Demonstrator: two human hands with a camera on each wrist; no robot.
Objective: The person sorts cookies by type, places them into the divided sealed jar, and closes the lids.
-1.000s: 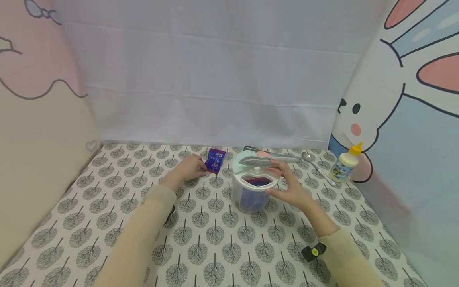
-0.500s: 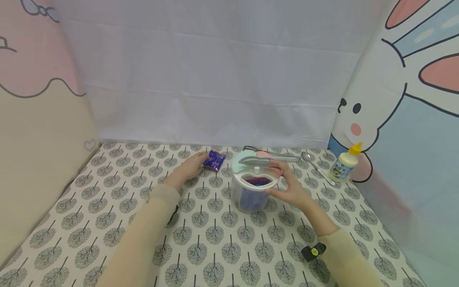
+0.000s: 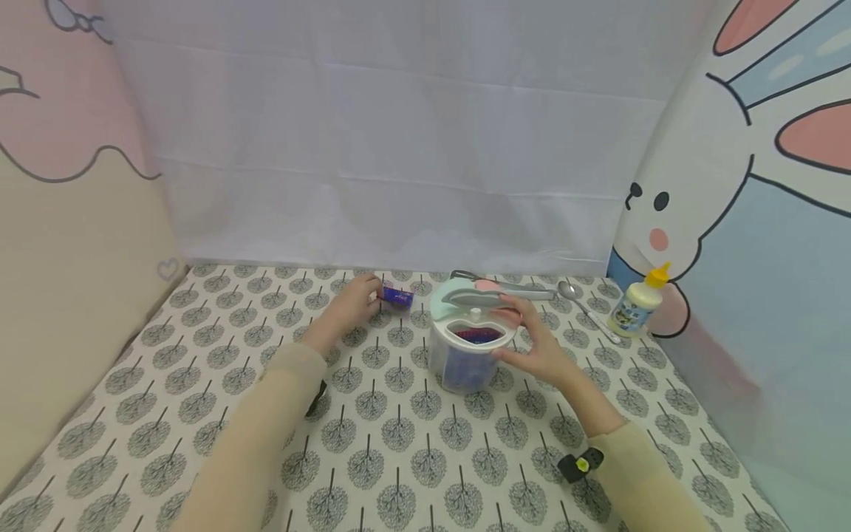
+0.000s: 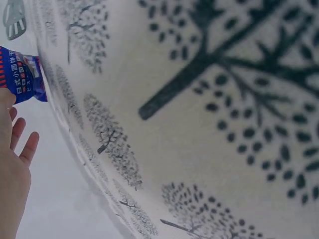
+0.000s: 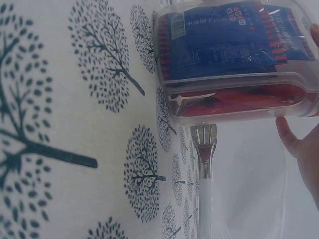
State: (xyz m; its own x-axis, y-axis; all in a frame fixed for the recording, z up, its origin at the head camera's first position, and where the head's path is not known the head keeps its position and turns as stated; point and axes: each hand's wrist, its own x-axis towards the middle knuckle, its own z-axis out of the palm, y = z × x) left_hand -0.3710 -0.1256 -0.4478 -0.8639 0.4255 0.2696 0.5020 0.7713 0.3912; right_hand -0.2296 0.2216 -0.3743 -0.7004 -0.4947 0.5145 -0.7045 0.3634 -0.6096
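Observation:
My left hand [image 3: 356, 301] pinches one end of a small blue biscuit packet [image 3: 398, 297] with its fingers. In the left wrist view the packet [image 4: 22, 77] shows white print and a red-striped edge. My right hand [image 3: 540, 349] grips the clear round storage container [image 3: 467, 367], fingers at the raised grey lid flap [image 3: 473, 298] and thumb on the side below the rim. Through the opening and the clear wall, more blue and red packets [image 5: 219, 42] show inside; a separate compartment holds red items that I cannot identify.
Behind the container lies a utensil [image 3: 525, 292] with a slotted head and a pale handle. A metal spoon [image 3: 588, 310] lies to its right. Beside the spoon stands a yellow-capped bottle [image 3: 637, 307]. A patterned cloth [image 3: 399, 436] covers the table, with white fabric behind.
The left hand has reached slightly up to the packet and taken hold of it; the packet has tilted up from lying flat. The right hand and container have stayed in place.

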